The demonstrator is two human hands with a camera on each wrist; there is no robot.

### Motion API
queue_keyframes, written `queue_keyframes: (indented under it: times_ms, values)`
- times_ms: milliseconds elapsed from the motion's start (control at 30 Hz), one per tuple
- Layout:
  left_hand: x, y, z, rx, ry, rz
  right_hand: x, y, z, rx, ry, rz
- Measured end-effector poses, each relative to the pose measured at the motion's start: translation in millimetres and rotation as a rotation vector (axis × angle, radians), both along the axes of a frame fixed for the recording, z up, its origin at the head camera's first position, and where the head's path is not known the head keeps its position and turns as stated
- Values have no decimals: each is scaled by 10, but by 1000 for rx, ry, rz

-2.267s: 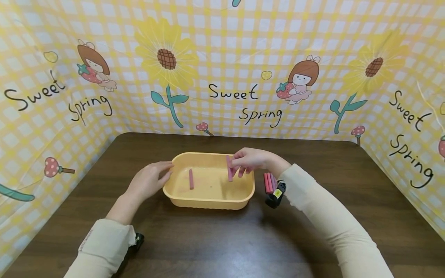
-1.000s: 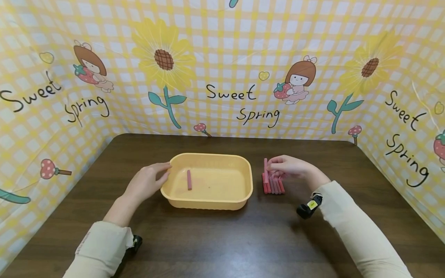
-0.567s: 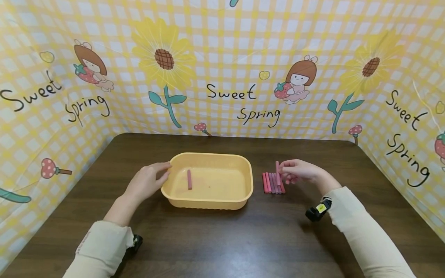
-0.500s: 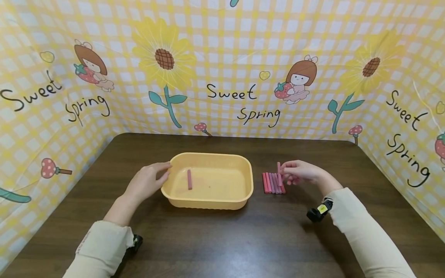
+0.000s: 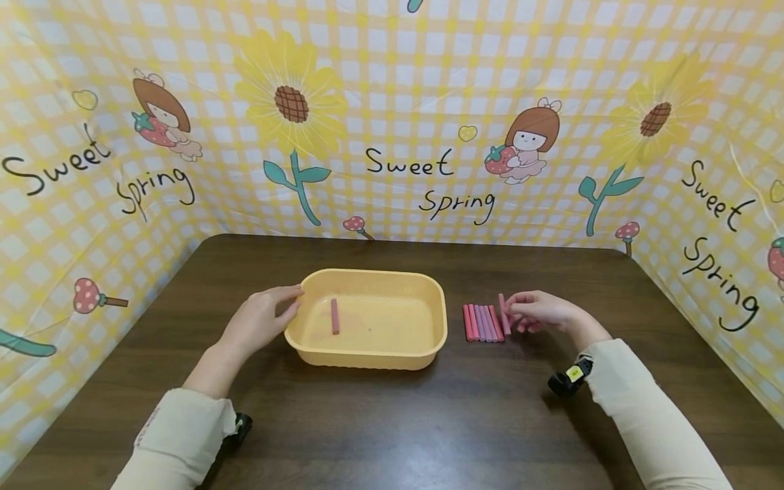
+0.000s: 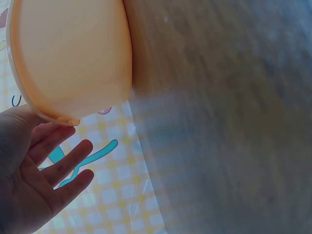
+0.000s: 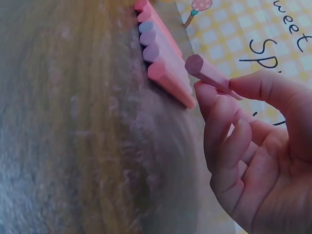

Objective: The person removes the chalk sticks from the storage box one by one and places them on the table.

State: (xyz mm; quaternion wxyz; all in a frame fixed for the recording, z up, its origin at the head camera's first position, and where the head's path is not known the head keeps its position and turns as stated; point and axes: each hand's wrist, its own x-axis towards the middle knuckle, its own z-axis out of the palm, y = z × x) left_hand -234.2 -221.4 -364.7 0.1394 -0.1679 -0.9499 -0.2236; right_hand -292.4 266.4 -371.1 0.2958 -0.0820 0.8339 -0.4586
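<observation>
In the head view my right hand (image 5: 542, 311) pinches a pink chalk stick (image 5: 504, 314) between thumb and fingers, just right of a row of chalk sticks (image 5: 483, 323). The right wrist view shows the held stick's faceted end apart from the row, slightly tilted. Several sticks in red, pink and mauve lie side by side in that row. My left hand (image 5: 260, 320) touches the left rim of a yellow plastic basin (image 5: 367, 361) with fairly straight fingers. Inside the basin, toward its left, lies one dull pink chalk stick (image 5: 335, 316).
Everything stands on a dark brown wooden table (image 5: 367, 429). A yellow checked cloth (image 5: 392, 82) with printed flowers and lettering rises behind and at both sides. Black wrist cameras sit at both cuffs. Faint pinkish smudges mark the basin floor.
My right hand has carried the pink chalk stick out of the basin, over the row, and rightward and down to the row's right end. My left hand stays at the rim.
</observation>
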Motion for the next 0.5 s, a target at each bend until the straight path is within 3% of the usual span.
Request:
queue_keyframes:
  times_ms: [300, 500]
  values:
    - [4, -4, 4, 7, -16, 8, 6, 21, -59, 48, 17, -19]
    - [0, -5, -5, 18, -12, 10, -6, 14, -82, 70, 25, 18]
